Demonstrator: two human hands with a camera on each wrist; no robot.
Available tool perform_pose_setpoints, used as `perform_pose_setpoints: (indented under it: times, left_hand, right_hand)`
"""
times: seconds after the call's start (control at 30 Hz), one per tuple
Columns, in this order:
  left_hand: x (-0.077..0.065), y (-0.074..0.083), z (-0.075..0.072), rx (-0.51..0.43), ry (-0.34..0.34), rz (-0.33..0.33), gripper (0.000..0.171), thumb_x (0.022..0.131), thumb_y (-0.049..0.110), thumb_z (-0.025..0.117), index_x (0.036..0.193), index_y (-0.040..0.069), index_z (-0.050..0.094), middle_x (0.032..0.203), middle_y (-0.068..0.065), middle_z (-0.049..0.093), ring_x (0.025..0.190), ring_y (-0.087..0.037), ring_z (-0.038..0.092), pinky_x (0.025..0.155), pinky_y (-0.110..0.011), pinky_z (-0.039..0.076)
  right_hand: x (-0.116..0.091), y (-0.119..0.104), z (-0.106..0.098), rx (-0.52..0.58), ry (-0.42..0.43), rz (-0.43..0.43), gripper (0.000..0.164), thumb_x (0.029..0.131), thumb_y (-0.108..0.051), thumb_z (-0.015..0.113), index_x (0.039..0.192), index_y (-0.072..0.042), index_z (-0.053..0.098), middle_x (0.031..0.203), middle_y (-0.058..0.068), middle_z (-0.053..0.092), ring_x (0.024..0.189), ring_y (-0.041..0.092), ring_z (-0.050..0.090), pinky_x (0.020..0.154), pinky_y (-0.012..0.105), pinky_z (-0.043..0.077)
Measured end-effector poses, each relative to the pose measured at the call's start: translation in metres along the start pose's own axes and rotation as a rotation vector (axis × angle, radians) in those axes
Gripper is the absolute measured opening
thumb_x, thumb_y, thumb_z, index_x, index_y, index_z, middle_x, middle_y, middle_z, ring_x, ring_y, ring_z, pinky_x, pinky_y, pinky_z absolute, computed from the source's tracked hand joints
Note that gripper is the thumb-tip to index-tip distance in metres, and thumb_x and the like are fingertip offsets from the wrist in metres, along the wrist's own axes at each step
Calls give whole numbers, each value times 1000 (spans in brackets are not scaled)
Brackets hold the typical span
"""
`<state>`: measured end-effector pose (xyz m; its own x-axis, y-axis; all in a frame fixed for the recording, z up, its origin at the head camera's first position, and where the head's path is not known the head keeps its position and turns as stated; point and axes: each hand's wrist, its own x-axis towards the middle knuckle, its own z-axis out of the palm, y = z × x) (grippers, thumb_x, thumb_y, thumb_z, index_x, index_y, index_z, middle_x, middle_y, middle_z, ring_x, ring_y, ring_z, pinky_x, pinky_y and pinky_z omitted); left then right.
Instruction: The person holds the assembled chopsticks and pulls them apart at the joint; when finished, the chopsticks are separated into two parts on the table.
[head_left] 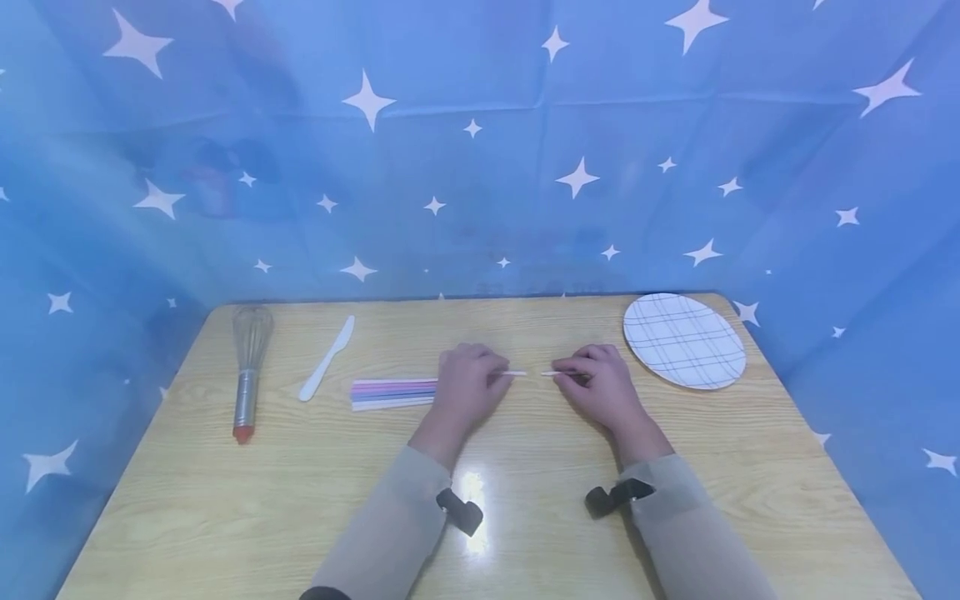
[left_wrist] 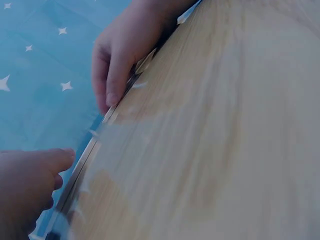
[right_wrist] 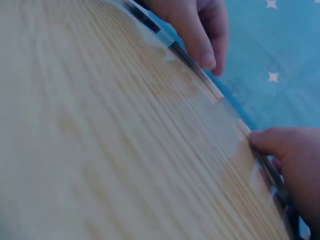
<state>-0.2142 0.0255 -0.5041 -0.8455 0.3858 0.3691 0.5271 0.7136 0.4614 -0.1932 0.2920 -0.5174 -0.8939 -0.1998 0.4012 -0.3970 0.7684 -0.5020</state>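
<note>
In the head view my left hand (head_left: 468, 382) is at the middle of the table, thumb and fingertips pinching a thin white stick (head_left: 515, 372) whose tip points right. Facing it, my right hand (head_left: 597, 385) pinches another thin white stick (head_left: 550, 373) with its tip pointing left. A small gap separates the two tips. A flat row of thin strips (head_left: 390, 394) in white, pink, purple and blue runs up to my left hand, which hides its right end. Both wrist views show the left hand (left_wrist: 27, 187) and the right hand (right_wrist: 295, 155) low at the wooden tabletop.
A wire whisk (head_left: 245, 383) with a red handle end lies at the table's left. Beside it is a white plastic knife (head_left: 327, 358). A white plate with a checked line pattern (head_left: 684, 342) lies at the back right. A blue star-patterned curtain (head_left: 480, 167) surrounds the wooden table (head_left: 225, 517).
</note>
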Motion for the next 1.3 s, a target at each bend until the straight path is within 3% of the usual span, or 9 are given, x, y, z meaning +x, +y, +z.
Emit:
perform_pose_setpoints:
  times: [0.17,0.4,0.57,0.8,1.07,1.3]
  left_hand:
    - [-11,-15,-16,-29,66,25,20,96,26,80,112,15,82,115,-1,75,113,-25,63,104,-53,42]
    - [-26,-43,-36,-13,86,16,19,97,25,80,113,14,82,116,-4,74,116,-28,62,104,-56,42]
    - [-42,-69,-60,29,73,-7,20,99,27,77,114,14,81,117,-4,74,117,-30,62,104,-56,43]
    - [-70,-103,-91,35,115,-99,23,99,27,75,116,13,80,117,-5,74,117,-31,63,105,-57,44]
    - [-95,-124,-104,27,166,-135,23,98,27,77,115,12,81,117,-7,74,116,-33,62,94,-53,42]
    - [-100,-128,-104,6,62,-166,29,103,28,73,127,13,77,127,-6,70,125,-32,56,102,-55,40]
  right_hand:
    - [0,-1,2,-1,54,-23,16,90,-16,84,105,-11,84,101,7,70,105,33,55,91,50,44]
    - [6,-13,15,34,174,-116,11,88,-12,84,99,-9,84,99,12,70,101,39,57,93,53,43]
    - [13,-27,27,41,199,-166,10,88,-13,84,96,-8,84,98,13,69,99,40,57,94,54,43]
    - [22,-50,45,55,161,-177,9,89,-14,81,96,-11,84,100,10,70,103,36,58,96,54,45]
    - [31,-89,72,48,60,-229,11,94,-21,77,98,-15,85,104,5,72,107,30,58,99,53,44]
    - [35,-122,89,34,-30,-192,11,96,-24,77,103,-19,84,107,0,70,110,24,55,102,49,44]
